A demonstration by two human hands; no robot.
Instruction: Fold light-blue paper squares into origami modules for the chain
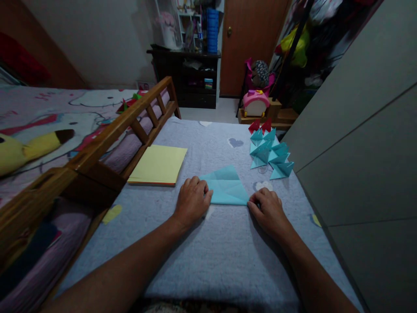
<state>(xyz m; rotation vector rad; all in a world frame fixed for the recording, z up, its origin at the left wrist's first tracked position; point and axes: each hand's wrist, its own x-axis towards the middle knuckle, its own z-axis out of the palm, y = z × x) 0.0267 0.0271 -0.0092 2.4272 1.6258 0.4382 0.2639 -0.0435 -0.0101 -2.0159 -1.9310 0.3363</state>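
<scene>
A sheet of light blue origami paper (pixel 226 188) lies flat in front of me, its near edge folded straight and faint creases across it. My left hand (pixel 193 198) is closed on the paper's left end, thumb and curled fingers covering that corner. At the right end of the folded edge, my right hand (pixel 267 208) pinches the corner between thumb and fingertips. To the left rests a stack of square paper (pixel 159 165) with a yellow sheet on top. Several folded blue paper pieces (pixel 269 150) stand at the right, with red folded pieces (pixel 259 126) behind them.
The pale blue cloth (pixel 208 256) with heart prints covers the surface under my hands. A wooden rail (pixel 124 126) runs along the left, beside another bed with a yellow plush toy (pixel 29 150). A pale cabinet (pixel 365 143) borders the right side.
</scene>
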